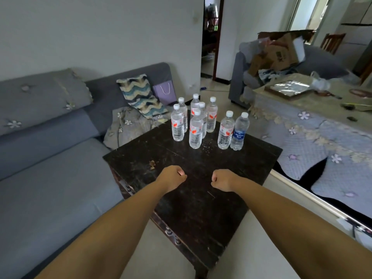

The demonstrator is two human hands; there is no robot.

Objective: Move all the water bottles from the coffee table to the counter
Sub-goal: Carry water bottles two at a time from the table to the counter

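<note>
Several clear water bottles with white caps stand upright on the far part of a dark wooden coffee table [181, 198]. Most carry red-and-white labels, such as the front one [195, 129] and the leftmost one [177, 123]. The rightmost bottle [239, 131] has a blue label. My left hand [173, 177] and my right hand [222, 179] hover over the table's middle as closed fists, side by side, well short of the bottles, holding nothing.
A grey sofa [50, 168] runs along the left with a patterned cushion [141, 95] and a purple bag [164, 92]. To the right is a cloth-covered surface [314, 129] with clutter, and beyond it cardboard boxes [279, 51]. A doorway [210, 37] opens at the back.
</note>
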